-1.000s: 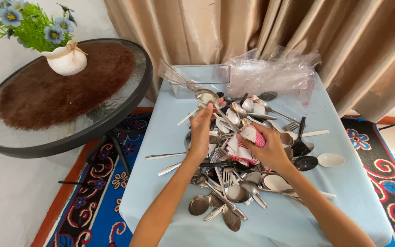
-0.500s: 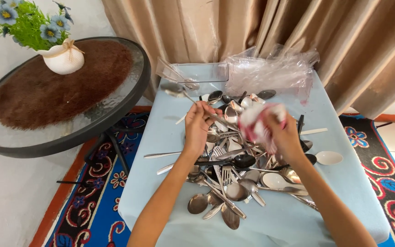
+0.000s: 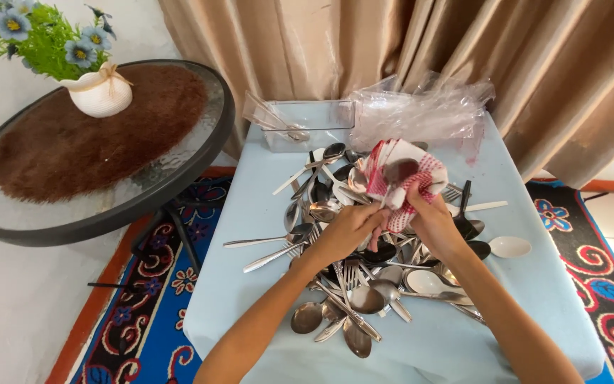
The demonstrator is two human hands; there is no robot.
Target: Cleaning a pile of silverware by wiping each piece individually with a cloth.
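Spoon (image 3: pixel 396 173) and cloth (image 3: pixel 408 179) sit together above the heap: the spoon's dark metal bowl shows at the top of the red-and-white checked cloth, and its handle runs down and to the left, mostly hidden in the folds, toward the left hand (image 3: pixel 349 229). That long axis lies on a slant, bowl up and away from the person, handle end low and near.

The left hand pinches the lower end of the handle between closed fingers, just beside the cloth's bottom edge. The right hand (image 3: pixel 431 219) is wrapped around the cloth from the right, fingers closed on the bunched fabric around the spoon's upper part. Both hands touch the bundle, left lower, right nearer the bowl.

Below them lies the pile of cutlery (image 3: pixel 349 284), spoons and forks crossing every way on the pale blue tablecloth (image 3: pixel 250 213). Behind the pile stands a clear plastic box (image 3: pixel 307 124) with a piece or two in it, and beside that a crumpled plastic bag (image 3: pixel 428 110). To the left, well apart, is a round glass table (image 3: pixel 94 185) with a white flower pot (image 3: pixel 101 92).
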